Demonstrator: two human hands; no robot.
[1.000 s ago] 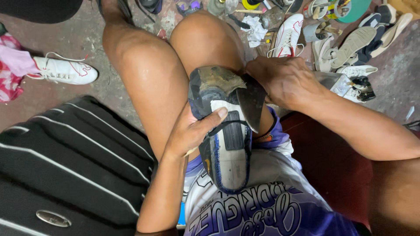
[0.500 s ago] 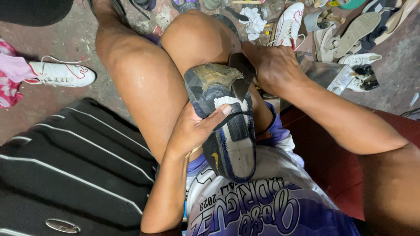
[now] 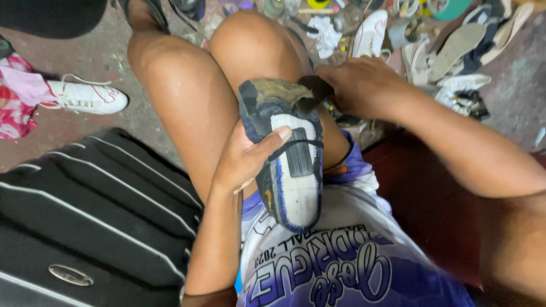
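Note:
A dark shoe [image 3: 287,170] lies sole-up on my lap against my right knee. Its white and black sole has a blue stitched edge, and old yellowish glue covers the bared toe end. My left hand [image 3: 244,156] grips the shoe from the left, thumb pressed across the sole. My right hand [image 3: 361,85] pinches a black flap of outsole rubber [image 3: 313,88] that is peeled up at the toe end. The flap is folded away from the shoe towards my right hand.
A black suitcase with white stripes [image 3: 85,216] stands at my left. A white sneaker [image 3: 85,96] lies on the floor at far left. Several shoes, soles [image 3: 455,48] and small tools are scattered on the floor beyond my knees. A dark red seat [image 3: 421,199] is at my right.
My right hand has pulled the black flap further back off the toe, and it now looks smaller and more folded. The shoe has shifted slightly in my left hand.

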